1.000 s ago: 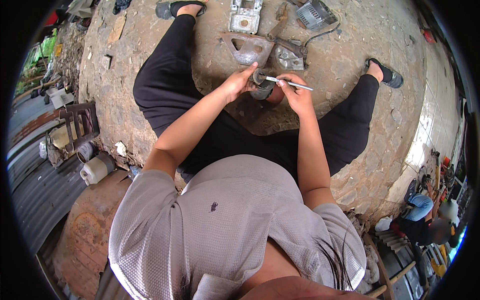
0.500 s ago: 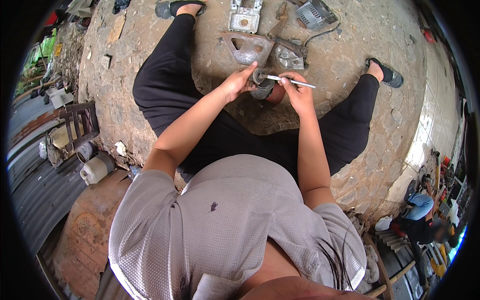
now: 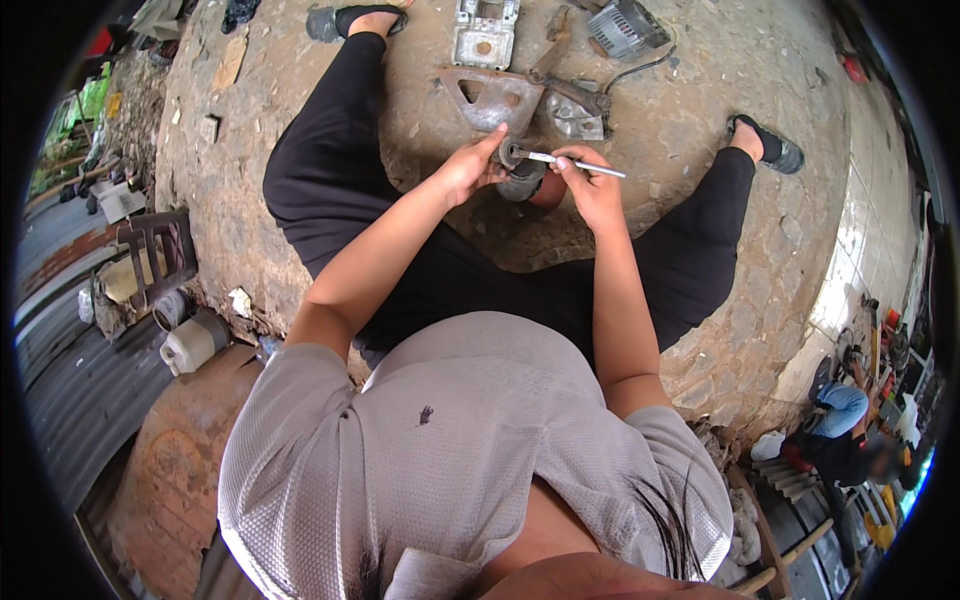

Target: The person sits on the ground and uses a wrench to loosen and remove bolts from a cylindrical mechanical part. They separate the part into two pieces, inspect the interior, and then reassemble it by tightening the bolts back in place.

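My left hand [image 3: 474,168] is closed round a small dark-grey, ring-shaped metal part [image 3: 511,153], tilted to face my other hand. Between the fingers of my right hand [image 3: 592,190] is a slim silver pen-shaped tool [image 3: 606,171]. Its pale tip is at the ring's face; whether it touches cannot be made out. Just under the ring, between my legs, stands a rounded object with a grey top [image 3: 522,184] and a reddish-brown side [image 3: 552,188], partly hidden by my hands.
Beyond my hands lie a triangular metal plate [image 3: 492,101], a pale metal housing [image 3: 484,35], a rusty arm-like part [image 3: 550,55], a grey casting [image 3: 574,118] and a finned motor-like unit [image 3: 628,30] with a cable. A jug [image 3: 192,343] sits left. Another person [image 3: 845,430] is at far right.
The ring and both hands have shifted very slightly in view, along with the whole scene. My grips on the ring and the slim tool look the same.
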Demonstrator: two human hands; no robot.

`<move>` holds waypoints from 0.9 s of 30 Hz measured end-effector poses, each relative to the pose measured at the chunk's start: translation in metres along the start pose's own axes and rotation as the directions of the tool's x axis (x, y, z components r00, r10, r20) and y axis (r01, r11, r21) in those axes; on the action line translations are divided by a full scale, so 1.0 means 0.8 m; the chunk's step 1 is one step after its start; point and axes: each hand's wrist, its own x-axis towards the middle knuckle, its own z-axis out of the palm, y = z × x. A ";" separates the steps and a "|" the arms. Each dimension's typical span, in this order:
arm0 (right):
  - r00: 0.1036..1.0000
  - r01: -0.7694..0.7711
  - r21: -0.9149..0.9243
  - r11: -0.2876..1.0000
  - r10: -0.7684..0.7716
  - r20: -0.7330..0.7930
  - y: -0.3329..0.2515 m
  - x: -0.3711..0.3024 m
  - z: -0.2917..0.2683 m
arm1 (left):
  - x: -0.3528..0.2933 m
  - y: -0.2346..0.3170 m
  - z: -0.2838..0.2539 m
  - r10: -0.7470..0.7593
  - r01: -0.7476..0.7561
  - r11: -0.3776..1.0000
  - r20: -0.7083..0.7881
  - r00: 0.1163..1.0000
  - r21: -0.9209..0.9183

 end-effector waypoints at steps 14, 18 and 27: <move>0.993 0.095 -0.160 0.983 -0.083 0.081 -0.007 0.002 0.005 | 0.007 -0.004 -0.011 0.039 -0.042 0.992 0.033 0.999 0.115; 0.995 0.077 -0.100 0.992 -0.071 0.066 -0.003 0.002 0.006 | 0.010 -0.005 -0.010 0.022 -0.025 0.997 0.037 0.999 0.067; 0.994 0.103 -0.135 0.986 -0.098 0.039 -0.006 0.005 0.006 | 0.012 -0.007 -0.013 0.065 -0.067 0.995 0.027 0.998 0.069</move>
